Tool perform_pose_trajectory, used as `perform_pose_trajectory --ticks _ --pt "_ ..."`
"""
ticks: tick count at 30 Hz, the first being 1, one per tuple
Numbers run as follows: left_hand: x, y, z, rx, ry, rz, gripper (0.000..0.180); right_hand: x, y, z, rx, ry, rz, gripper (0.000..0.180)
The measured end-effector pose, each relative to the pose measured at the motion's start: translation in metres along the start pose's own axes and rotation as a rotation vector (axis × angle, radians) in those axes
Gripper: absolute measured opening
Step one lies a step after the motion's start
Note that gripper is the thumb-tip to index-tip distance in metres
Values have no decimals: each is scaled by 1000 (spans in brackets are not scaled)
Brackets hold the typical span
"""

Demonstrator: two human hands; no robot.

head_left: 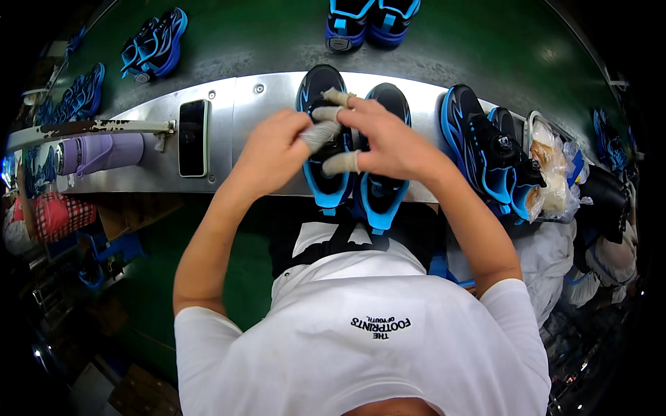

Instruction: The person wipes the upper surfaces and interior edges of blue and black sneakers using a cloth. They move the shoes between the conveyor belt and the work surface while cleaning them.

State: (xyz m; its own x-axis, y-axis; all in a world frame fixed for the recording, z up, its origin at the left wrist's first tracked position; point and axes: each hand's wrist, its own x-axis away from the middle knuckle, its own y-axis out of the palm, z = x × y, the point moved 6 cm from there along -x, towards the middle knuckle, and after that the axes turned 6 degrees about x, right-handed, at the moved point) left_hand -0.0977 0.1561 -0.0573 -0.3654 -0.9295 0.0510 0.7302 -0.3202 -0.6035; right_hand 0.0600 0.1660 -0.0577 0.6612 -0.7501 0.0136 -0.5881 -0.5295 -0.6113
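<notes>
A pair of black sneakers with bright blue trim stands side by side at the metal edge of the bench in front of me, a left sneaker (pixel 326 183) and a right sneaker (pixel 383 197). Both hands are over the left one. My left hand (pixel 274 151) has its fingers curled in, with a grey-wrapped finger reaching across the shoe's upper; whatever it may pinch is hidden. My right hand (pixel 392 139), with beige finger covers on several fingertips, holds its fingers and thumb apart above the same upper, close to the left hand's wrapped finger.
To the right stand more sneakers (pixel 479 149) beside a tray of plastic-wrapped pieces (pixel 551 173). A phone (pixel 193 139), a purple bottle (pixel 104 154) and a worn metal bar (pixel 104 127) are at left. Beyond, the green surface (pixel 257 41) carries further sneakers (pixel 364 24).
</notes>
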Motion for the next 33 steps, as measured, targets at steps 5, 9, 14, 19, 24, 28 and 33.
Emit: perform_pose_trajectory --ticks 5,9,14,19,24,28,33 --pt "-30 10 21 -294 -214 -330 32 0 12 0 171 66 14 58" --pt "-39 16 10 -277 -248 -474 31 0 17 5 263 91 22 50" --pt "-39 22 20 -349 8 -305 28 2 15 9 232 89 44 51" --pt "-18 10 13 -285 95 -282 32 1 7 11 188 -7 46 54" --pt "34 6 0 252 -139 103 16 -3 -8 4 -191 -61 30 46" --pt "72 45 -6 790 -435 29 15 -9 3 -1 -151 -1 -30 49" --pt "71 47 0 775 -366 91 16 -5 1 -8 -48 82 116 38"
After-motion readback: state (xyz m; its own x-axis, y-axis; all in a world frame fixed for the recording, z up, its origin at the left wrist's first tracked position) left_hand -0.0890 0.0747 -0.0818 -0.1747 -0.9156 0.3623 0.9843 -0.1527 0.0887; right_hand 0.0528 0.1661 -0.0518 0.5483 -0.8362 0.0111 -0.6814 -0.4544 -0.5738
